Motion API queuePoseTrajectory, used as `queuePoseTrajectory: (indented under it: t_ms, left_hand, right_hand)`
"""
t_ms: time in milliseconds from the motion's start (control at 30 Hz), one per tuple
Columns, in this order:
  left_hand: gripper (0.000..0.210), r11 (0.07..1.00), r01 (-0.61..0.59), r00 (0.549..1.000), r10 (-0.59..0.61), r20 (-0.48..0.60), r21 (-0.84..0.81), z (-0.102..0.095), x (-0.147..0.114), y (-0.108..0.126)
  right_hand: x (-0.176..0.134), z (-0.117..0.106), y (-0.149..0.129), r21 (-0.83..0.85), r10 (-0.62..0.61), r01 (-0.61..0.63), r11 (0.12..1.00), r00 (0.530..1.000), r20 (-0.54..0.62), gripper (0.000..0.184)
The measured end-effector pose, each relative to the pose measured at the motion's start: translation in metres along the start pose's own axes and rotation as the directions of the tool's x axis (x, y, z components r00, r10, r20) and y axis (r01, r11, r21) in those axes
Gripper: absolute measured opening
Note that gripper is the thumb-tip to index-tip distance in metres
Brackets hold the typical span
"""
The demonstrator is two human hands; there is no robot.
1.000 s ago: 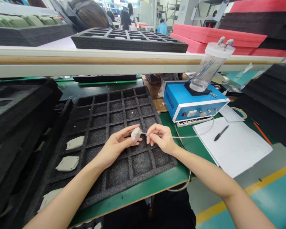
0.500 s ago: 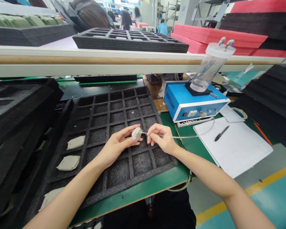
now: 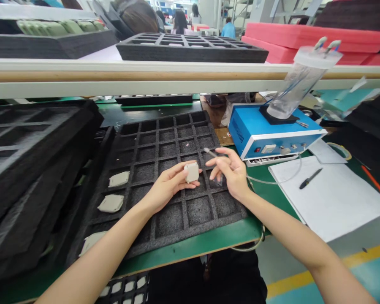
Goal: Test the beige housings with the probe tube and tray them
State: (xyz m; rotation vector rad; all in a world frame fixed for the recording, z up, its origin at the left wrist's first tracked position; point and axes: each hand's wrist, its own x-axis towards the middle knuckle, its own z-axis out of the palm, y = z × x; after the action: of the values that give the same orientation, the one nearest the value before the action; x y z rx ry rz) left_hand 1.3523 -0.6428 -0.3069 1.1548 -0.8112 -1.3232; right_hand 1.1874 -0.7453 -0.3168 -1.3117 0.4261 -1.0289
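Note:
My left hand is closed on a small pale-grey plastic housing, its flat face turned towards me. To its right, my right hand holds a thin clear tube between its fingers, the tube's tip pointing up and left, apart from the housing. Both hands are above a black foam tray divided into square compartments. Similar pale housings lie along the tray's left side, among them one housing and another housing below it.
A blue box-shaped device with a clear cylinder stands at the back right. Papers with a pen lie to the right. Stacked foam trays crowd the left. A shelf edge crosses behind.
The tube's tip has come away from the housing. My right hand has lifted and opened somewhat, while my left hand has turned the housing's flat face into view. The camera view has shifted left.

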Motion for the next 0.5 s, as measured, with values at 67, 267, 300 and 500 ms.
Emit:
queuePoseTrajectory:
  t_ms: [67,267,300,500]
  left_hand:
    - [0.038,0.999,0.013,1.000,-0.013,0.010,-0.045,0.0011,0.0001,-0.0003]
    - [0.032,0.985,0.056,0.997,-0.045,0.070,-0.161,0.0017,0.0024,-0.0030]
    - [0.033,0.986,0.059,0.996,-0.047,0.079,-0.159,0.0016,0.0025,-0.0036]
    - [0.040,0.993,0.038,0.996,-0.029,0.086,-0.111,0.0011,0.0017,-0.0077]
  right_hand:
    - [0.0040,-0.0001,0.0028,0.040,0.061,-0.059,0.997,0.996,-0.060,0.044]
    - [0.0022,0.0022,0.0094,-0.169,0.186,-0.177,0.970,0.982,0.040,0.039]
    - [0.0006,0.0028,0.0087,-0.225,0.189,-0.167,0.960,0.978,0.083,0.036]
    - [-0.0010,0.0023,0.0037,-0.325,0.230,-0.164,0.931,0.957,0.176,0.020]
